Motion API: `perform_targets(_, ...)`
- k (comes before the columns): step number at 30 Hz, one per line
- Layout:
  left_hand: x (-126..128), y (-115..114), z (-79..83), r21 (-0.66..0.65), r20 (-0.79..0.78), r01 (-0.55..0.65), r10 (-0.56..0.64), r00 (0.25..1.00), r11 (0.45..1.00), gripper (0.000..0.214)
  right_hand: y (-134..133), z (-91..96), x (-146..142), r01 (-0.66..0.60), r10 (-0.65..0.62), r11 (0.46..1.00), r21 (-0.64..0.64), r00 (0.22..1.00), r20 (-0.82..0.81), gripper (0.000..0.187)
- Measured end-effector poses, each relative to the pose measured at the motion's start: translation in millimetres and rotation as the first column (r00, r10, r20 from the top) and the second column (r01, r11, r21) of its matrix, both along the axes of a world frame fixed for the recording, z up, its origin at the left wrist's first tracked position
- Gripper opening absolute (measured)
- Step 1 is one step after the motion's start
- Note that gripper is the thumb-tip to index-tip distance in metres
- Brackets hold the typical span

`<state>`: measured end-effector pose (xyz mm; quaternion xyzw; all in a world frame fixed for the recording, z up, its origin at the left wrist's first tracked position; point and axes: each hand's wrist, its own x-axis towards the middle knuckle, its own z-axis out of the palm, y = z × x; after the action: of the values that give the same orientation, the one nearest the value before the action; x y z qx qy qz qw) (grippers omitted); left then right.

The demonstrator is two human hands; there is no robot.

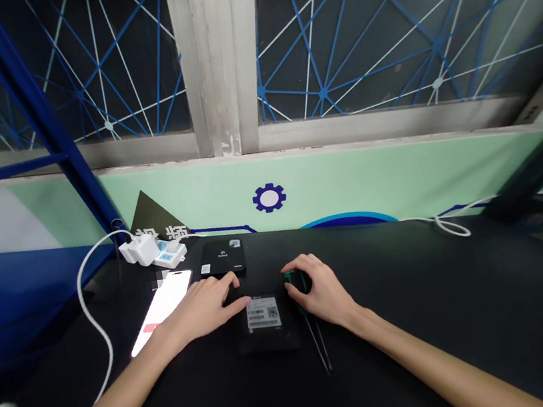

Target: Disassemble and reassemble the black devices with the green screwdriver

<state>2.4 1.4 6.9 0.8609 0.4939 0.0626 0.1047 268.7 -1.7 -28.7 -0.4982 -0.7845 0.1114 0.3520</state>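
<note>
— "Forearms (102,406) are extended nearest; where is the labelled box (267,323)?"

— "At centre; its far-left corner is overlapped by the left hand (207,305), fingers spread. A green-and-black object (304,282) is gripped by the right hand (325,292)."

This looks like an office or technical workspace, and the painted gear emblem (269,198) on the pale green wall (423,172) points that way. Left of the emblem, a dark triangle (152,213) bears large Chinese characters; above it, a metal-framed window (215,56) has dark panes crossed by blue and white network-style lines. Farther left of the emblem stands a slanting blue metal post (35,105). Below the emblem spreads a black tabletop (424,283), with a power strip (169,253) and white plug adapter (141,250) to its lower left, a lit smartphone (167,306) nearer the viewer, and, lower still, a black case with a barcode label (263,314).
</note>
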Motion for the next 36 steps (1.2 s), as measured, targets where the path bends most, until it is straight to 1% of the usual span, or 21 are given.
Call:
perform_targets(3, 0, 0, -0.2, -0.011, 0.018, 0.015, -0.015, 1.000, 1.000, 0.041, -3, 3.0, 0, -0.021, 0.021, 1.000, -0.002, 1.000, 0.014, 0.020)
perform_targets(9, 1, 1, -2.5, -0.006, 0.029, 0.024, -0.024, 0.999, 1.000, 0.044, -8, 5.7, -1, -0.013, 0.014, 1.000, -0.006, 0.998, 0.069, 0.013)
perform_targets(15, 2, 1, -3.1, -0.026, 0.037, 0.018, -0.017, 0.999, 0.999, 0.044, -7, 6.6, -1, -0.012, 0.010, 1.000, 0.016, 0.998, 0.063, 0.006)
perform_targets(18, 2, 1, -2.7, -0.033, 0.047, 0.002, 0.000, 0.999, 0.999, 0.044, -8, 10.2, -1, -0.053, 0.052, 0.999, 0.012, 0.997, 0.049, 0.006)
perform_targets(19, 2, 0, -2.3, -0.030, 0.050, -0.005, 0.007, 0.999, 1.000, 0.044, -9, 12.2, -1, -0.076, 0.076, 0.997, 0.008, 0.996, 0.055, 0.010)
perform_targets(21, 3, -1, -1.0, -0.019, 0.053, -0.028, 0.029, 0.998, 0.999, 0.043, -11, 16.6, 0, -0.129, 0.129, 0.992, -0.004, 0.987, 0.094, 0.022)
perform_targets(25, 4, -2, 1.7, 0.007, 0.037, -0.080, 0.080, 0.996, 0.997, 0.042, -14, 22.5, 0, -0.224, 0.230, 0.973, -0.054, 0.954, 0.192, 0.065)
perform_targets(27, 4, -2, 1.8, 0.015, 0.031, -0.087, 0.086, 0.996, 0.996, 0.041, -14, 22.5, 0, -0.253, 0.262, 0.965, -0.068, 0.942, 0.211, 0.079)
perform_targets(29, 3, -2, 1.2, 0.024, 0.032, -0.082, 0.081, 0.996, 0.996, 0.041, -13, 21.3, 0, -0.266, 0.276, 0.961, -0.074, 0.938, 0.211, 0.082)
perform_targets(32, 3, -1, -0.1, 0.034, 0.047, -0.071, 0.070, 0.996, 0.997, 0.039, -10, 19.5, 0, -0.272, 0.284, 0.958, -0.086, 0.940, 0.188, 0.076)
perform_targets(36, 4, 0, 0.6, 0.043, 0.116, -0.089, 0.083, 0.990, 0.995, 0.034, -10, 18.8, 0, -0.258, 0.269, 0.962, -0.093, 0.953, 0.138, 0.077)
